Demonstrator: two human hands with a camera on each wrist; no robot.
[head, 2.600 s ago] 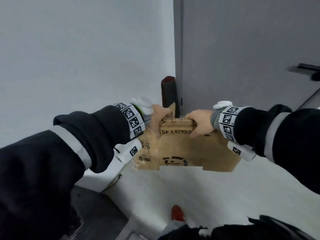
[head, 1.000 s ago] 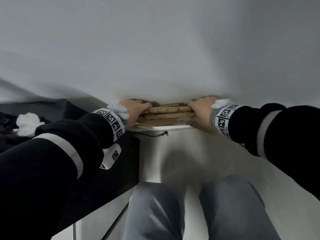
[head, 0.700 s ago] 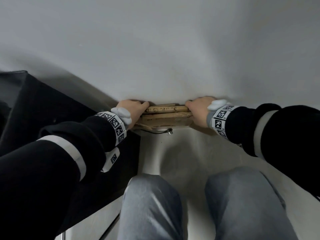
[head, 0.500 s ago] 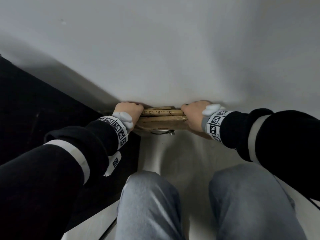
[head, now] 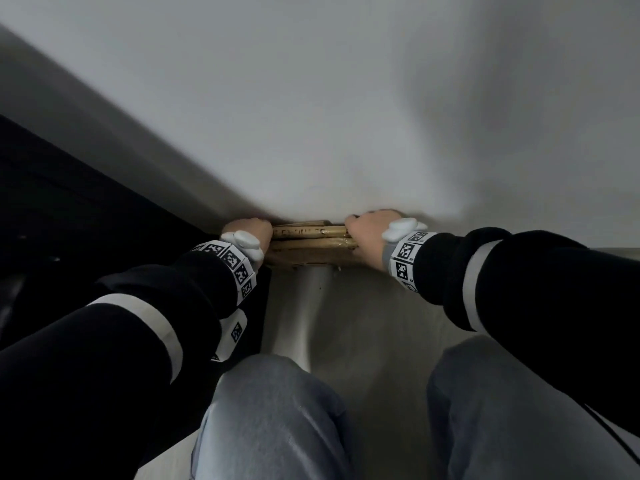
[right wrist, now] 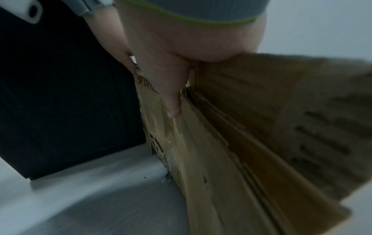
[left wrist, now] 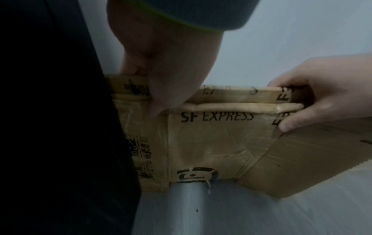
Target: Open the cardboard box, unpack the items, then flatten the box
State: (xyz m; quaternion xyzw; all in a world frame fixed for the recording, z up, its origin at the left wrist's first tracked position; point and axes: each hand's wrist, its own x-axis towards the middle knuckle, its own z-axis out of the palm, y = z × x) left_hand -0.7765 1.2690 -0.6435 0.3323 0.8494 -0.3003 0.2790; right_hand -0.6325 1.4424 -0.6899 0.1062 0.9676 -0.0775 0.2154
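Background: pale wall (head: 311, 98) fills the upper half of the head view; a pale floor (head: 363, 323) runs below it.
Left side: a dark cabinet (head: 86, 220) takes the left of the frame, its edge right beside the left end of the box.
Foreground: two knees (head: 277, 410) in grey-blue trousers fill the bottom of the head view, with bare floor between them and the box.
Box (left wrist: 211, 143): flattened brown cardboard printed "SF EXPRESS", held upright on edge against the wall, centre of the head view; its lower edge is at floor level. Whether it rests on the floor I cannot tell.
Box layers: from the right wrist view the panels (right wrist: 231, 143) lie folded together in a stack, with narrow gaps between them and nothing visible inside.
Loose flap (left wrist: 302, 159): angles out to the lower right in the left wrist view.
Small metal piece (left wrist: 208, 185): by the lower edge of the box; too small to identify.
Left hand (head: 251, 232): fingers curled over the top left edge of the box, thumb down on the near face; it grips the cardboard.
Right hand (head: 369, 226): closed over the top right edge, thumb pressed on the near face, fingers behind.
Sleeves (head: 519, 271): black with a pale band; wrists carry white tagged bands.
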